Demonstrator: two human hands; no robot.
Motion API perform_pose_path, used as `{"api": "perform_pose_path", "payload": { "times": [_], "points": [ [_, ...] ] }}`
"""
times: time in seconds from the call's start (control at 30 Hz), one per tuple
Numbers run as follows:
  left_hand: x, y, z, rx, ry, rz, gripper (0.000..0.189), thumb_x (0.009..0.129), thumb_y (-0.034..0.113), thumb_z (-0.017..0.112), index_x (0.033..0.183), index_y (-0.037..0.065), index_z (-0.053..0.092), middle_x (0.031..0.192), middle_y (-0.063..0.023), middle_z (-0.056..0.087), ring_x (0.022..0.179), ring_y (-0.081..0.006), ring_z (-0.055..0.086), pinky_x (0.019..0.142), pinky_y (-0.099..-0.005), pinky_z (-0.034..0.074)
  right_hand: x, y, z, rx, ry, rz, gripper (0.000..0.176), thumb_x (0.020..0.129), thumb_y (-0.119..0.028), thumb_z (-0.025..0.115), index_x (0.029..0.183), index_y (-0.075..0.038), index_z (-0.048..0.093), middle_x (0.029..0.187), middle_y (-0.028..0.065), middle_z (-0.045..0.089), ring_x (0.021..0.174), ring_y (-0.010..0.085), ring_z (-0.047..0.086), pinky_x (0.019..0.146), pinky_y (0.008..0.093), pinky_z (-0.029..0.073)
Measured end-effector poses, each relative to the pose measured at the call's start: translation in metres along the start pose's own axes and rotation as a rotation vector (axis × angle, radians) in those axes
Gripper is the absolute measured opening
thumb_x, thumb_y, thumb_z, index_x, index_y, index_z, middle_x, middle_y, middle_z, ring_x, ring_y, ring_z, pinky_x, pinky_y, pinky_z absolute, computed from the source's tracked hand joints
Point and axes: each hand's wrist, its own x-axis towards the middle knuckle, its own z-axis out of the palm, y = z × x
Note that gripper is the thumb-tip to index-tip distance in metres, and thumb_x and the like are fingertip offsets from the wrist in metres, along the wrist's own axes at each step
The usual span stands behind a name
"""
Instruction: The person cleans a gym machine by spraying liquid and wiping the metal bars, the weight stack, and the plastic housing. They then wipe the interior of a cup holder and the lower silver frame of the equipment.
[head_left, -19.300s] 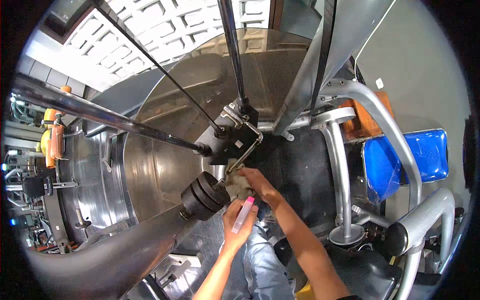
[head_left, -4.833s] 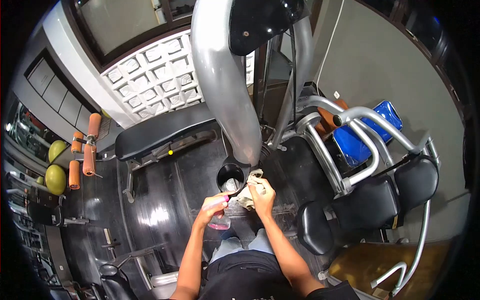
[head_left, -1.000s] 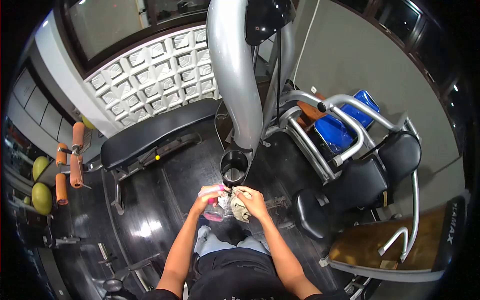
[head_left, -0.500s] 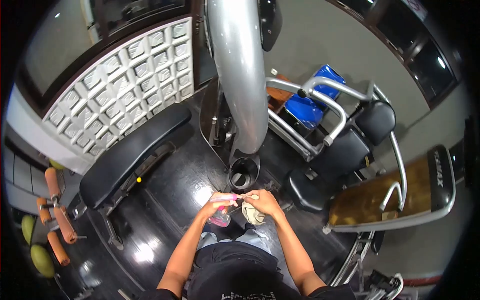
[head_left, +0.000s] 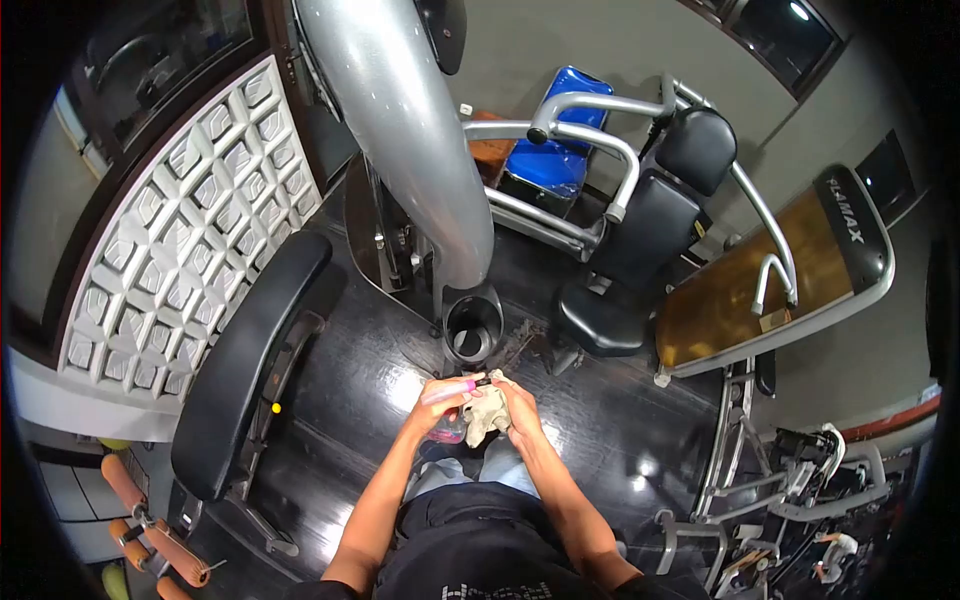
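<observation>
My left hand [head_left: 437, 403] holds a small clear spray bottle [head_left: 449, 408] with a pink top and pink liquid, its nozzle pointing right. My right hand [head_left: 516, 404] grips a crumpled beige cloth [head_left: 485, 412] right against the nozzle. Both hands meet in front of my waist, just below the open black end [head_left: 471, 329] of a thick silver machine arm [head_left: 405, 120] that rises to the top of the view.
A black padded bench [head_left: 245, 355] lies at the left beside a white lattice wall [head_left: 170, 230]. A seat machine with black pads [head_left: 640, 240] and silver bars stands at the right, a blue pad [head_left: 555, 140] behind it. The floor [head_left: 370, 340] is glossy black.
The view has swung to the right, so the bench and wall slid left. My hands stay together, and the cloth now lies bunched against the bottle's nozzle.
</observation>
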Motion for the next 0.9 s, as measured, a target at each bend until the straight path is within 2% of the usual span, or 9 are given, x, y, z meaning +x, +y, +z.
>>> {"api": "perform_pose_path", "payload": {
  "times": [0.1,0.23,0.4,0.53,0.6,0.63,0.7,0.77,0.9],
  "points": [
    [0.000,0.001,0.000,-0.004,0.001,-0.003,0.046,0.085,0.021,0.065,0.127,0.003,0.064,0.082,-0.0015,0.069,0.052,-0.0063,0.050,0.049,-0.0212,0.041,-0.008,-0.003,0.003,0.085,-0.023,0.009,0.019,0.094,-0.015,0.059,0.109,-0.002,0.061,0.096,0.0094,0.069,0.084,0.0188,0.068,0.076,0.0310,0.055],
    [-0.003,0.005,-0.001,-0.025,-0.010,-0.014,0.047,0.086,0.023,0.065,0.128,0.003,0.063,0.083,-0.0007,0.068,0.054,-0.0060,0.051,0.049,-0.0207,0.041,-0.031,-0.019,0.006,0.065,-0.057,-0.025,0.021,0.094,-0.020,0.061,0.106,-0.003,0.063,0.097,0.0062,0.069,0.085,0.0153,0.067,0.076,0.0289,0.053],
    [-0.014,0.010,-0.008,-0.007,0.064,0.062,0.038,0.085,0.022,0.067,0.115,0.001,0.070,0.094,-0.0077,0.070,0.058,-0.0082,0.055,0.050,-0.0213,0.043,-0.023,-0.018,-0.010,-0.082,-0.038,0.041,0.018,0.089,-0.016,0.062,0.103,-0.004,0.062,0.091,0.0047,0.067,0.080,0.0145,0.065,0.075,0.0287,0.053],
    [-0.025,0.004,-0.015,-0.005,0.172,0.088,0.027,0.085,0.017,0.067,0.103,-0.002,0.072,0.100,-0.0103,0.070,0.061,-0.0102,0.058,0.049,-0.0232,0.044,0.010,0.019,-0.010,0.045,-0.091,0.090,0.020,0.096,-0.019,0.056,0.108,-0.004,0.061,0.097,0.0067,0.067,0.087,0.0174,0.066,0.077,0.0323,0.054],
    [-0.031,0.005,-0.016,0.003,0.227,0.084,0.029,0.083,0.019,0.065,0.100,-0.003,0.072,0.093,-0.0094,0.069,0.058,-0.0115,0.057,0.049,-0.0237,0.043,0.015,0.019,-0.012,0.265,-0.345,0.210,0.025,0.101,-0.021,0.047,0.111,-0.003,0.061,0.103,0.0092,0.068,0.091,0.0213,0.067,0.083,0.0356,0.055],
    [-0.034,0.006,-0.015,0.007,0.271,0.079,0.031,0.080,0.022,0.063,0.097,-0.004,0.072,0.086,-0.0085,0.068,0.054,-0.0128,0.056,0.049,-0.0242,0.043,0.014,0.015,-0.012,0.264,-0.347,0.214,0.025,0.101,-0.021,0.047,0.111,-0.003,0.061,0.103,0.0092,0.068,0.091,0.0213,0.067,0.083,0.0356,0.055],
    [-0.038,0.000,-0.022,0.007,0.259,0.081,0.028,0.083,0.020,0.064,0.097,-0.003,0.072,0.091,-0.0096,0.069,0.056,-0.0125,0.057,0.049,-0.0242,0.044,0.007,0.003,-0.015,0.231,-0.355,0.235,0.031,0.104,-0.022,0.041,0.114,0.000,0.060,0.107,0.0115,0.068,0.096,0.0231,0.067,0.085,0.0367,0.056],
    [-0.040,-0.005,-0.025,0.007,0.244,0.087,0.024,0.086,0.018,0.066,0.097,-0.003,0.072,0.096,-0.0106,0.071,0.058,-0.0123,0.058,0.049,-0.0241,0.044,-0.003,-0.008,-0.015,0.223,-0.317,0.214,0.030,0.103,-0.021,0.042,0.113,0.000,0.061,0.108,0.0122,0.068,0.098,0.0219,0.067,0.085,0.0357,0.056],
    [-0.037,0.010,-0.016,0.038,0.303,0.110,0.019,0.086,0.015,0.065,0.089,-0.003,0.070,0.088,-0.0092,0.069,0.053,-0.0121,0.056,0.048,-0.0244,0.045,-0.022,-0.037,-0.009,0.168,-0.286,0.160,0.025,0.100,-0.020,0.050,0.110,-0.002,0.063,0.105,0.0105,0.068,0.094,0.0197,0.067,0.084,0.0343,0.055]
  ]
}}
